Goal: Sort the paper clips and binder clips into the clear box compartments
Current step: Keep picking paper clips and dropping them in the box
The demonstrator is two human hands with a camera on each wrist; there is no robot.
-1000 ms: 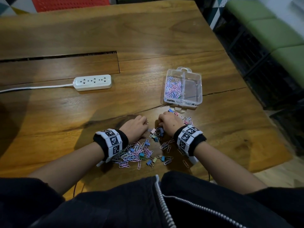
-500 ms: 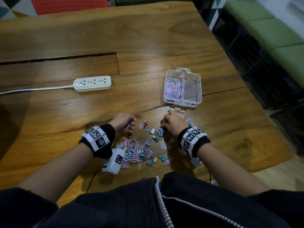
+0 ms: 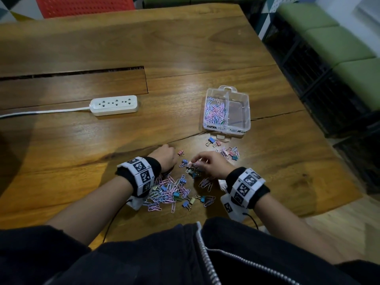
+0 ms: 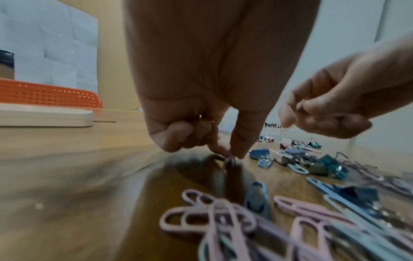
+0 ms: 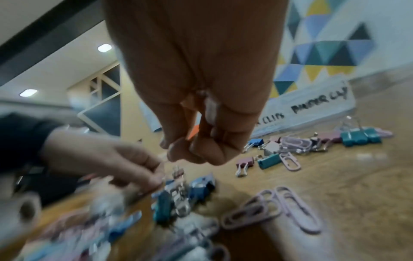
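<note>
dozens of pastel wire paper clips (image 3: 164, 194) and small metal binder clips (image 3: 229, 152) lie scattered on the glossy wooden table (image 3: 185, 48), near the clear box (image 3: 245, 112); left hand (image 3: 165, 159) pinches one clip, right hand (image 3: 213, 164) curls round another.

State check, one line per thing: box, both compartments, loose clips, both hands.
Clear plastic box: lid open, upright on the wooden table.
Left compartment: holds pastel paper clips.
Right compartment: no clips visible.
Loose pile of clips: unsorted, on the table.
Left hand: fingertips pinching a small clip at the tabletop.
Right hand: curled, holding clips.
</note>
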